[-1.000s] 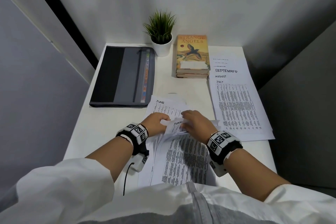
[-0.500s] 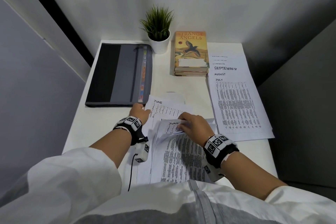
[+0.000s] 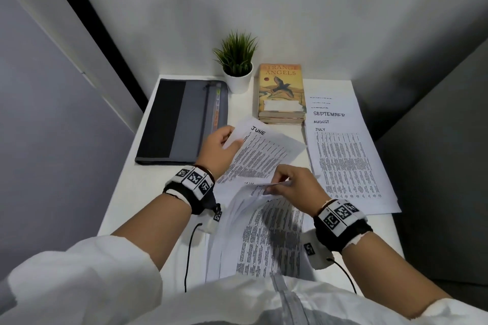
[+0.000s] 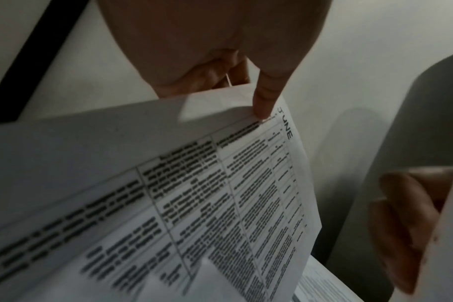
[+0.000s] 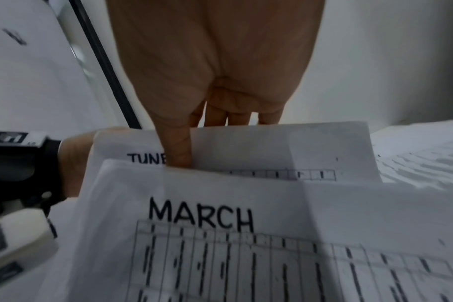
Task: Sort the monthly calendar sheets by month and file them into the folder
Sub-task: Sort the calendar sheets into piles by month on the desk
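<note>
Left hand (image 3: pixel 220 149) pinching the top corner of a lifted JUNE sheet (image 3: pixel 260 155), thumb on top. Right hand (image 3: pixel 295 187) pinching the far edge of the near pile (image 3: pixel 266 235), MARCH sheet (image 5: pixel 246 235) uppermost. Sorted stack (image 3: pixel 346 161), JULY on top, at right; closed folder (image 3: pixel 182 121) far left on the desk (image 3: pixel 126 206).

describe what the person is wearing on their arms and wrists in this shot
Both forearms are bare below pushed-up white sleeves. Each wrist carries a black strap with white square tiles printed with black block-pattern markers: left band, right band. A small white unit hangs under each strap, trailing a thin black cable.
</note>
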`<state>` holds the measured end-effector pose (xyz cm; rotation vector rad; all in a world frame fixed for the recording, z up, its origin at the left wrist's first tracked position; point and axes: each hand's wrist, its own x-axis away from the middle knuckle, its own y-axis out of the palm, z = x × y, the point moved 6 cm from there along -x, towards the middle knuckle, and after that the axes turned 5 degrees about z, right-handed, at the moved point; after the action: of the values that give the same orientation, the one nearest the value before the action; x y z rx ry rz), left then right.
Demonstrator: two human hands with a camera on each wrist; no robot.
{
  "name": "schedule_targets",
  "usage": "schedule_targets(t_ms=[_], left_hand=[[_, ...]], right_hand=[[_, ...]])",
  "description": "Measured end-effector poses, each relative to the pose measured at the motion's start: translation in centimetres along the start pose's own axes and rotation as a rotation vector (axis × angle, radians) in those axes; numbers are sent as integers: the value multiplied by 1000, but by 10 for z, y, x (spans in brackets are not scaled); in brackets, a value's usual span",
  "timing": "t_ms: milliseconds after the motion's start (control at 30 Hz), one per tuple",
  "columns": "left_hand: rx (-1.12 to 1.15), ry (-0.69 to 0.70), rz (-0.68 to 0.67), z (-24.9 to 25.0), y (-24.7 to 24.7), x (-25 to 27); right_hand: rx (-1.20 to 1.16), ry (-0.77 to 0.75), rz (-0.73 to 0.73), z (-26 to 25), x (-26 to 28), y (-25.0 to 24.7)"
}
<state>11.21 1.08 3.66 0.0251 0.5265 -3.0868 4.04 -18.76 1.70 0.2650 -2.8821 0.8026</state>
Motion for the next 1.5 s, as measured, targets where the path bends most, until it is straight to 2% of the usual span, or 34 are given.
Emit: schedule_targets(t_ms=[67,167,233,367,500,600,733,767,833,900,933,967,1000,1067,1100,1200,1367,1433,1500], left_hand=[[-1,53,-29,16,-1,3],[3,76,-34,30,-1,8],[31,87,-30,37,-1,8],[102,130,-16,54,-3,10],[177,180,31,72,-9,8],[168,238,109,83,-17,8],[87,188,152,87,-10,2],[73,181,180,88,-9,-1],[91,160,257,90,-12,-9],[178,122,310,89,-18,-18],[218,97,322,88,-20,-21],[260,69,327,87,-22,-25],[297,51,327,86,-22,-28],[315,38,312,83,-14,-32],[308,31,298,81,-7,-33],[256,53,264,75,14,-32],[201,96,277,53,25,-32],[135,52,264,34,30,-30],[90,-5,224,15,39,-26]], right_hand=[[-41,-47,-14,-19,3,-10],[106,-218,134,-49,1,-34],[145,-231,213,-63,-3,-49],[231,-260,272,-88,-15,-68],[118,-197,234,-105,-30,-77],[82,-254,347,-124,-36,-94],[15,-319,423,-149,-41,-105],[33,-342,460,-153,-41,-107],[115,-381,680,-149,-36,-122],[76,-275,911,-121,-34,-145],[3,-170,934,-100,-36,-153],[-101,-64,879,-79,-42,-156],[-225,20,764,-60,-50,-153],[-414,108,506,-36,-63,-135],[-453,113,455,-29,-67,-129],[-499,82,511,-16,-73,-120],[-549,-93,574,-11,-75,-116],[-558,-46,563,6,-75,-104],[-613,77,541,31,-77,-88]])
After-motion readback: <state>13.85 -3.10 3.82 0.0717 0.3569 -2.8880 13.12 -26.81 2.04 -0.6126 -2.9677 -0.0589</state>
